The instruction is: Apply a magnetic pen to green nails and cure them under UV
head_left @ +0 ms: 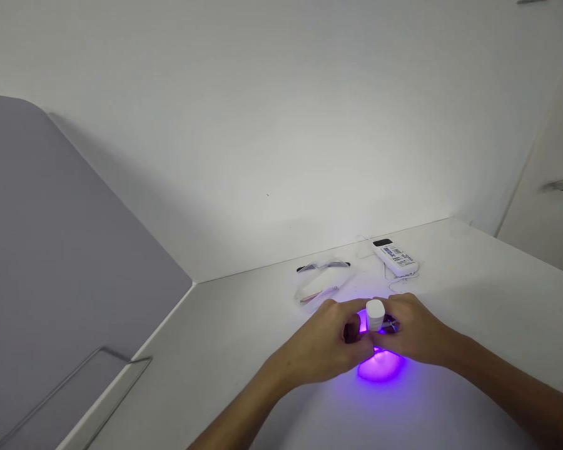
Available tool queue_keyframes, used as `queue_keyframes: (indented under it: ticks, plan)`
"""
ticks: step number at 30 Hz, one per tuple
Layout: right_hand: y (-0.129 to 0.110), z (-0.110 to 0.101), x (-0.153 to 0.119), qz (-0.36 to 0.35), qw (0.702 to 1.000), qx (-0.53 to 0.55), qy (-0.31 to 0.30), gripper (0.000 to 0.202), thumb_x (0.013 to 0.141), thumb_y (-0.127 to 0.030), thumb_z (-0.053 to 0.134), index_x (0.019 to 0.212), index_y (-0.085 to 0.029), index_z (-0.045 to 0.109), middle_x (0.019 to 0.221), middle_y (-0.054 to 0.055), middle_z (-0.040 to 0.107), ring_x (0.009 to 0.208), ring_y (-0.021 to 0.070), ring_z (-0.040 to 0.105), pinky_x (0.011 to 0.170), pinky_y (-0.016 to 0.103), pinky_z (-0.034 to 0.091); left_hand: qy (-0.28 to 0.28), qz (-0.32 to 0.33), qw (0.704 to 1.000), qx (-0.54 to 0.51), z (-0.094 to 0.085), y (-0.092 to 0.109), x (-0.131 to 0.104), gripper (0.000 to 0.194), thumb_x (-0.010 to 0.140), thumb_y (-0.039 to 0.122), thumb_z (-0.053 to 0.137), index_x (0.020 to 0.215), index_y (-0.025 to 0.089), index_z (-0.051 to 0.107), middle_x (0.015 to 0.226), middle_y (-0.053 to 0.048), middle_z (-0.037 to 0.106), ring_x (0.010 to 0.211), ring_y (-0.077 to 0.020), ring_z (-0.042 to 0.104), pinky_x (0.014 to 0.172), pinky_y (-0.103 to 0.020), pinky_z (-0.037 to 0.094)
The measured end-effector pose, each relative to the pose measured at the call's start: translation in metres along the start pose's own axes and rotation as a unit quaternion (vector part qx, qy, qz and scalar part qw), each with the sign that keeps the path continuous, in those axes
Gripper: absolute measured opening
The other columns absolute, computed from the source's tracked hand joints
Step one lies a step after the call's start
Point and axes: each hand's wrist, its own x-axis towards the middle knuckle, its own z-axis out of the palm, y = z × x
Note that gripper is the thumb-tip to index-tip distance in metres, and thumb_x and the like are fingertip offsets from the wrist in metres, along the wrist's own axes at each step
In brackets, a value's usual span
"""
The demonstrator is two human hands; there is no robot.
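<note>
Between my two hands is a small white lamp (375, 310), its blocky top facing up. Purple light shines from beneath it onto the white tabletop (244, 350). My left hand (331, 340) grips its left side, thumb and fingers curled in a ring. From the other side my right hand (410, 331) pinches it, and a thin cable or small dark part shows beside those fingers. My hands hide most of the lamp's lower part, so I cannot tell whether it touches the table.
Behind my hands lies a clear plastic bag (321, 284) with slim items in or beside it. To its right is a white power bank (395, 257) with a dark end and a white cable. A wall (281, 137) rises behind; a grey panel (65, 237) stands left.
</note>
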Motion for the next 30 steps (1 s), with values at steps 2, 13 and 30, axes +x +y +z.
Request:
queue_keyframes:
  ticks: [2, 13, 30]
  plan:
    - [0.0003, 0.0002, -0.0002, 0.004, 1.0, -0.001, 0.001, 0.017, 0.071, -0.015, 0.063, 0.063, -0.02, 0.048, 0.054, -0.006, 0.049, 0.052, 0.0096, 0.043, 0.051, 0.021, 0.029, 0.0, 0.002, 1.0, -0.002, 0.0002, -0.0003, 0.0002, 0.01, 0.074, 0.01, 0.051, 0.075, 0.02, 0.051, 0.059, 0.008, 0.044, 0.055, -0.0092, 0.038, 0.052, -0.023, 0.028]
    - [-0.0015, -0.0001, 0.0012, -0.003, 1.0, 0.001, 0.004, 0.019, 0.072, -0.017, 0.065, 0.063, -0.02, 0.048, 0.054, -0.007, 0.048, 0.052, 0.0096, 0.043, 0.051, 0.022, 0.029, -0.007, 0.008, 1.0, -0.006, -0.0011, -0.0002, 0.0008, 0.012, 0.077, 0.011, 0.053, 0.083, 0.02, 0.059, 0.059, 0.007, 0.046, 0.055, -0.0096, 0.039, 0.051, -0.023, 0.029]
    - [-0.0004, 0.0003, -0.0003, -0.011, 1.0, 0.008, 0.011, 0.018, 0.073, -0.018, 0.063, 0.063, -0.02, 0.048, 0.055, -0.006, 0.048, 0.052, 0.0099, 0.043, 0.051, 0.021, 0.03, -0.016, 0.004, 1.0, -0.019, -0.0027, -0.0021, 0.0013, 0.012, 0.078, 0.012, 0.053, 0.085, 0.019, 0.06, 0.059, 0.006, 0.048, 0.056, -0.0107, 0.042, 0.05, -0.023, 0.03]
